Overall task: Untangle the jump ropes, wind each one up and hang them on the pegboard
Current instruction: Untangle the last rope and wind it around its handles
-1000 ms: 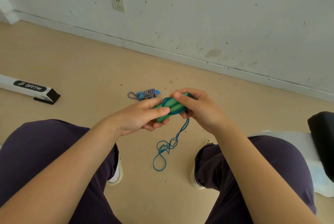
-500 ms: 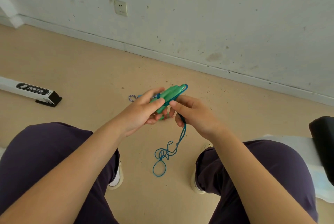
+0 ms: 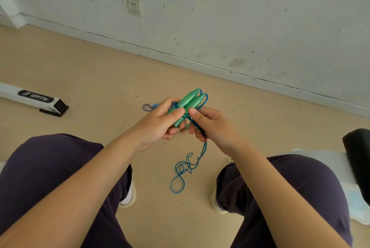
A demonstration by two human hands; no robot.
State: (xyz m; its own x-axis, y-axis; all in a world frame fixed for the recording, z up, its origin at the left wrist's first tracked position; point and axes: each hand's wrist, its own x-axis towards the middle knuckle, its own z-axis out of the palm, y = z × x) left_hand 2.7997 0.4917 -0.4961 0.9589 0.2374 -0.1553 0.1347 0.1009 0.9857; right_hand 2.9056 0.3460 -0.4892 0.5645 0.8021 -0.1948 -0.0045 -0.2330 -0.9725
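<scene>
Two green jump-rope handles lie side by side, pointing up and to the right, gripped in my left hand. Their blue cord is wrapped once around the handles near my thumbs. It passes through the closed fingers of my right hand and hangs down to a loose tangle on the floor between my knees. A second rope, blue and white braided, lies on the floor behind my left hand, mostly hidden.
A white box with a black end lies on the floor at the left. The wall with a socket is straight ahead. A black object and white plastic sheet are at the right.
The handles have tilted from lying across to pointing up and right. My right hand slid from on top of the handles down onto the cord, which now hangs less far.
</scene>
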